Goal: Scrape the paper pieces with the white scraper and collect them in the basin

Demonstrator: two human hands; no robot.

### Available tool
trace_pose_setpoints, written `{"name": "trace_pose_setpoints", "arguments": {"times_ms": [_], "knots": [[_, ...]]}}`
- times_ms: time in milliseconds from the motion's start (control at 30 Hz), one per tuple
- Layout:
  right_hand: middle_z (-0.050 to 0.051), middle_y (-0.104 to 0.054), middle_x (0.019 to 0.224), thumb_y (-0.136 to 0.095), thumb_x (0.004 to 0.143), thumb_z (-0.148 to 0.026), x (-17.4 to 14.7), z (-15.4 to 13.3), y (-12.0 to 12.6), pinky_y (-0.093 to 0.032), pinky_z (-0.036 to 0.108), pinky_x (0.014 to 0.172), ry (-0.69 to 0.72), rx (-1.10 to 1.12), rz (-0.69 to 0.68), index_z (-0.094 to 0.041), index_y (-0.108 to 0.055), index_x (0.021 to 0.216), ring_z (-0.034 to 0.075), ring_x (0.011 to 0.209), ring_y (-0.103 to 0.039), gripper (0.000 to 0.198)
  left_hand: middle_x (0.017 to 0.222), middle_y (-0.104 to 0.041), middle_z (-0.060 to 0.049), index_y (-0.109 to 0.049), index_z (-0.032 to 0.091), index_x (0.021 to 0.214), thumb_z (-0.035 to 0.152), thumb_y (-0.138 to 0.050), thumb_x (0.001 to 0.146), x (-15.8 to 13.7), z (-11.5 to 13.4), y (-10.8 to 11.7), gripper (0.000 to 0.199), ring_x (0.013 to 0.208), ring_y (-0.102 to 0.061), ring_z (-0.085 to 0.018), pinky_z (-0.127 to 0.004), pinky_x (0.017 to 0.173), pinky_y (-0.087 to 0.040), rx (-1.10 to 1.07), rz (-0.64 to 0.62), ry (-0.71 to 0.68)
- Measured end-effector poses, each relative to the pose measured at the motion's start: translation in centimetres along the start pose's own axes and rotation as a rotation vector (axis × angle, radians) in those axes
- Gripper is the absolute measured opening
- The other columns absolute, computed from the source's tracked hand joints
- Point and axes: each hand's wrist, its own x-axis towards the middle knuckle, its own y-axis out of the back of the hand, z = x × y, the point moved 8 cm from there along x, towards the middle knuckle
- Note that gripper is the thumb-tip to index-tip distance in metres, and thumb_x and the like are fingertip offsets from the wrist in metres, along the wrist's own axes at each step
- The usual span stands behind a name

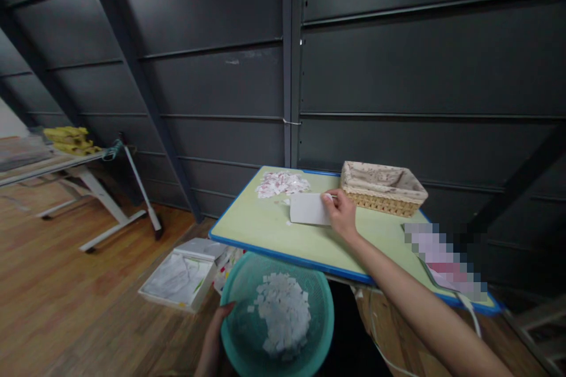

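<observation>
My left hand (220,317) grips the left rim of a round green mesh basket (326,306), its thumb over the edge and its other fingers hidden. Inside lies a heap of small white square pieces (285,315). Over the table, my right hand (341,212) is closed on the right end of a flat white card (308,209). Behind the card, towards the far left corner, a loose pile of white and pinkish paper pieces (280,183) is spread on the pale green tabletop (260,230).
A woven basket with a floral cloth lining (382,188) stands at the table's back right. A blurred-out device with a white cable (442,262) lies at the right. An open white box (181,277) sits on the floor. Yellow bundles (73,140) rest on another table (88,159).
</observation>
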Motion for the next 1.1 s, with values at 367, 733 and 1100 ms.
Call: {"name": "trace_pose_setpoints", "arguments": {"times_ms": [367,733,1100], "knots": [[0.002,-0.063,0.059,-0.054,0.078,-0.052,1.7,1.5,0.3,-0.036,0.027,0.050,-0.108,-0.043,0.046,-0.018,-0.059,0.082,0.018,0.052,-0.054,0.035,0.052,-0.073,-0.004,-0.067,0.015,0.077,0.019,-0.066,0.070,-0.5,0.4,-0.4,0.008,0.082,-0.073,-0.032,-0.046,0.084,-0.054,-0.035,-0.029,0.025],[0.003,-0.064,0.060,-0.054,0.079,-0.052,1.7,-0.4,-0.6,-0.038,0.027,0.052,0.014,-0.089,-0.011,-0.018,-0.063,0.080,0.018,0.054,-0.055,0.035,0.051,-0.072,-0.003,-0.063,0.018,0.067,0.018,-0.064,0.070,-1.4,1.1,-0.6,0.003,0.073,-0.073,-0.029,-0.046,0.084,-0.054,0.027,0.012,-0.111],[-0.002,-0.055,0.048,-0.061,0.072,-0.052,1.2,0.7,-1.0,-0.030,0.024,0.043,-0.107,0.095,-0.116,-0.018,-0.062,0.077,0.014,0.043,-0.045,0.034,0.065,-0.078,-0.009,-0.065,0.007,0.105,0.018,-0.061,0.075,-0.3,0.1,-0.4,0.032,0.078,-0.074,-0.033,-0.050,0.081,-0.055,-0.037,0.006,0.015]]}}
